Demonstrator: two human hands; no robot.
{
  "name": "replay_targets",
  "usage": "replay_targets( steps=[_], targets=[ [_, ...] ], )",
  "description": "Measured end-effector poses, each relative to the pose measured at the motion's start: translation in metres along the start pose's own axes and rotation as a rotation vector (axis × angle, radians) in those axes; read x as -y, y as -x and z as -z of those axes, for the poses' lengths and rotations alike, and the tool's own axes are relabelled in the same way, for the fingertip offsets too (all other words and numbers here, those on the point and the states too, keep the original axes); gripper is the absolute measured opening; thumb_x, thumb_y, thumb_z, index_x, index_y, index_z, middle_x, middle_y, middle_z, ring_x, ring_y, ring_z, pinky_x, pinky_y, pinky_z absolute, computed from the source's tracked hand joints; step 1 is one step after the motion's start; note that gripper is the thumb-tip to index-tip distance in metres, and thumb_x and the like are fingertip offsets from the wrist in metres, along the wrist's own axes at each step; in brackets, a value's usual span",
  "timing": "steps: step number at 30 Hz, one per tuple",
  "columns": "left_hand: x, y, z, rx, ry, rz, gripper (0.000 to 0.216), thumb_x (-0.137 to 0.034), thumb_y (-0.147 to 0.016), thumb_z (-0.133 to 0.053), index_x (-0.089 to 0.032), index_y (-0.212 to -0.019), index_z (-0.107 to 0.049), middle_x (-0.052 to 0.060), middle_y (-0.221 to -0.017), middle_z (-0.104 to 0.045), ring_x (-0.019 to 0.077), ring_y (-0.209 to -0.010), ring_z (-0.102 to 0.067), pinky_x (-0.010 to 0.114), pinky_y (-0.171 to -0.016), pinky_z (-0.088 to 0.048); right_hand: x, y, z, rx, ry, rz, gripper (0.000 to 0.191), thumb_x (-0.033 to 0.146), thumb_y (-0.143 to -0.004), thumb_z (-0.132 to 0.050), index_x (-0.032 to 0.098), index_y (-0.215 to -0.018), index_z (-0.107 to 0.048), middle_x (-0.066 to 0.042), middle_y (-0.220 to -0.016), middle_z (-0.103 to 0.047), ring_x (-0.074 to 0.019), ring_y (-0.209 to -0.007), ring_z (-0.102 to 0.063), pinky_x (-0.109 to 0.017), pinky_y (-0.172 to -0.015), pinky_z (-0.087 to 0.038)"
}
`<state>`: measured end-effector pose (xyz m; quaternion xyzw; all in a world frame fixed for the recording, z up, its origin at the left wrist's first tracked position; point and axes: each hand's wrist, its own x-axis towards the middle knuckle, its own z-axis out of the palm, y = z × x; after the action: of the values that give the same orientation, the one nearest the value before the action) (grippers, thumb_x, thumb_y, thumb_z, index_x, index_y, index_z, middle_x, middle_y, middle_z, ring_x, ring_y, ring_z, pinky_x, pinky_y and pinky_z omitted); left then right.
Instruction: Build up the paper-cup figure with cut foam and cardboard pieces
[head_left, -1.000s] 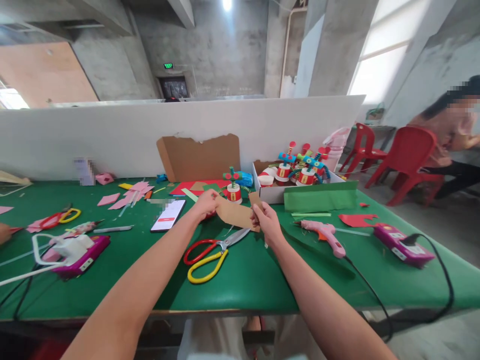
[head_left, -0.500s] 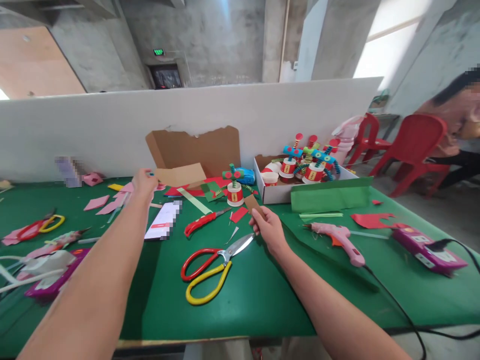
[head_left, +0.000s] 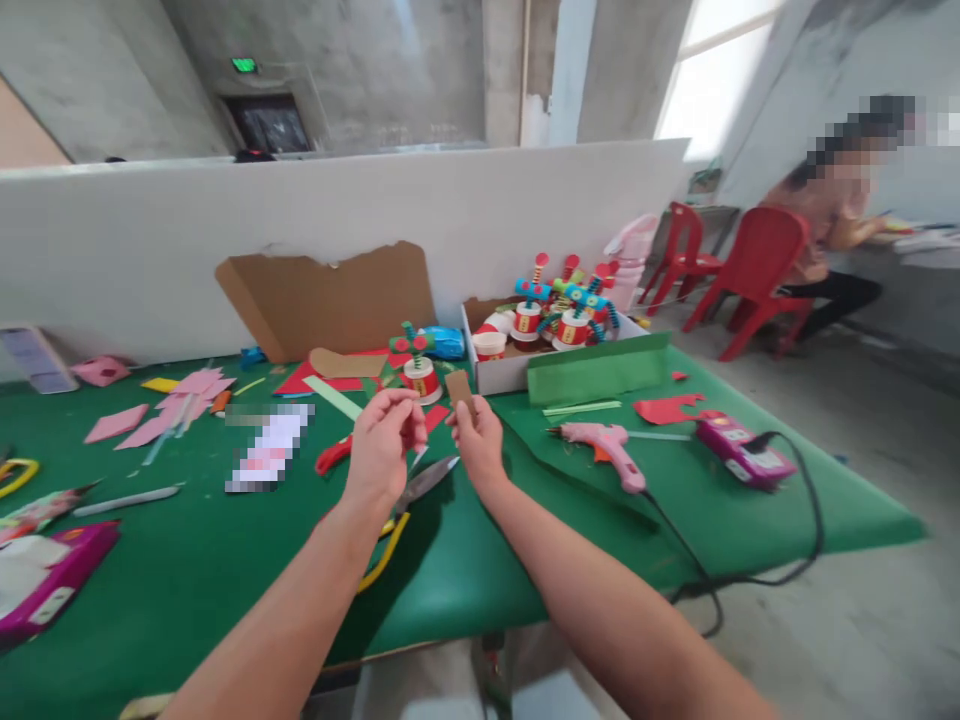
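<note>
My right hand [head_left: 478, 440] pinches a small brown cardboard strip [head_left: 458, 390], which points up and away from me. Just left of it, my left hand [head_left: 388, 437] hovers over the table with loosely curled fingers, slightly apart; I see nothing in them. Below the hands lie scissors [head_left: 430, 482], one yellow handle showing and the rest covered by my left arm. A red-handled cutter [head_left: 333, 455] is partly behind my left hand. Beyond the hands stands a paper-cup figure [head_left: 421, 378] with a green head and red dots. A larger cardboard piece [head_left: 356, 362] rests on red paper.
A box [head_left: 501, 376] of similar figures stands at the back, behind folded green card [head_left: 598, 369]. At right are a pink glue gun [head_left: 609, 445], its cable and a purple box [head_left: 742, 450]. Pink paper scraps [head_left: 196, 390] and a phone [head_left: 268, 450] lie left. A person sits beyond.
My left hand has come back from the larger cardboard piece toward my right hand. That piece now lies flatter on the red paper. The view has turned right; my right hand still holds its strip.
</note>
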<state>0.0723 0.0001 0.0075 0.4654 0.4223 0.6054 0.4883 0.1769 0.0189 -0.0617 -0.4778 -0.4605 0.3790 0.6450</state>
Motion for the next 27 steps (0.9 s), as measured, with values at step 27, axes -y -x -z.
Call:
replay_targets(
  steps=[27],
  targets=[
    [0.053,0.004,-0.001,-0.170,-0.043,-0.079,0.040,-0.052,-0.072,-0.062,-0.018,-0.059,-0.045,-0.007,-0.047,-0.041,0.0058,-0.044,-0.036,0.018,-0.042,-0.028,0.036,0.000,0.015,0.171,0.356,0.179,0.022,0.034,-0.087,-0.039,0.022,-0.079,-0.055,0.000,-0.075,-0.059,-0.0151,-0.072,-0.055,-0.027,-0.067,-0.045]
  ],
)
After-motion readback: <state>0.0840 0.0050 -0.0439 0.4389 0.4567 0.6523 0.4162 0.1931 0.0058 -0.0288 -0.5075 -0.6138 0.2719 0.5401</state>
